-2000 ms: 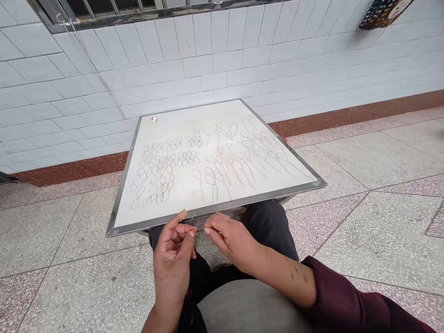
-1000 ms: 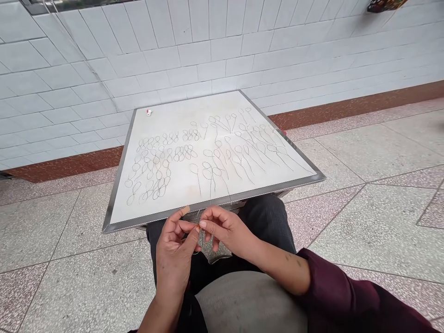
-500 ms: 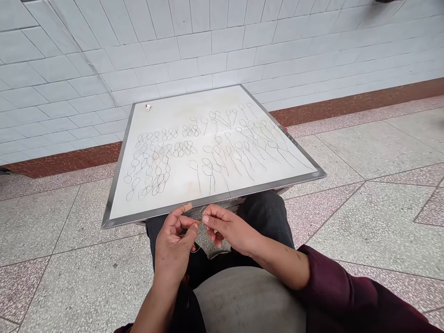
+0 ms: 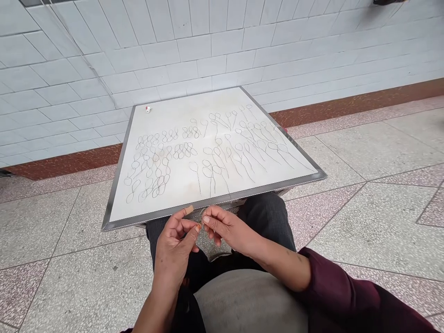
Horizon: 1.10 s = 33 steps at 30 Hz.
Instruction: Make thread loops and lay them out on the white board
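My left hand point(image 4: 176, 247) is closed in a pinch on a thin wire point(image 4: 202, 211), beside the table's near edge and above my lap. Something small and orange shows at its thumb and index fingertips, and a tan wrap covers another fingertip. Close against it, my right hand point(image 4: 231, 230) pinches the same wire between thumb and index finger. The wire curves up between the two hands; most of it is hidden by fingers. Ahead lie several single wire loops with long tails point(image 4: 207, 163) and, to the left, several double-looped wires point(image 4: 161, 184).
The white table point(image 4: 187, 101) has a grey metal rim and stands by a white tiled wall point(image 4: 201, 46). A small white-and-red object point(image 4: 148, 109) sits near its far left corner. My knees are under the near edge. Speckled stone floor point(image 4: 347, 222) surrounds it.
My hands have come closer together, fingertips almost meeting. The wire that hung in a curve below my left hand no longer shows there. The wires on the table stay put.
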{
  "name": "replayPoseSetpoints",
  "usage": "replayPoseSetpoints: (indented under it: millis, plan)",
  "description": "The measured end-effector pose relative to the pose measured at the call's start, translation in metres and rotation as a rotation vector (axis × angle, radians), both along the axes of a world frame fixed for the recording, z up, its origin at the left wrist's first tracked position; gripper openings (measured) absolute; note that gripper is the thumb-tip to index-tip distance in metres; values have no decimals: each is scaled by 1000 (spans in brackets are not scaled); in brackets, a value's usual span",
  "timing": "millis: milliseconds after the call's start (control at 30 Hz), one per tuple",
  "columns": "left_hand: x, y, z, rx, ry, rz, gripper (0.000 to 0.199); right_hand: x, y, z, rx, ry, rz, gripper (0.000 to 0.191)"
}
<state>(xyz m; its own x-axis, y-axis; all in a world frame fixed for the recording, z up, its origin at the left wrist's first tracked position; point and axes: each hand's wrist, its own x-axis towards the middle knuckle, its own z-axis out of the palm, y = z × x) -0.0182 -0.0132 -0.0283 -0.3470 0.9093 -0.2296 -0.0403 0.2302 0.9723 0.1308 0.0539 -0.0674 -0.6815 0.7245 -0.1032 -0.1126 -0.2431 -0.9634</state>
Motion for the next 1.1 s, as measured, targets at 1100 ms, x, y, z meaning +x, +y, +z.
replayPoseSetpoints:
  millis: [1100]
  plan:
    - [-1,3,-7,-79,-145,-133,60,6,18,-2,-117,166,166,28]
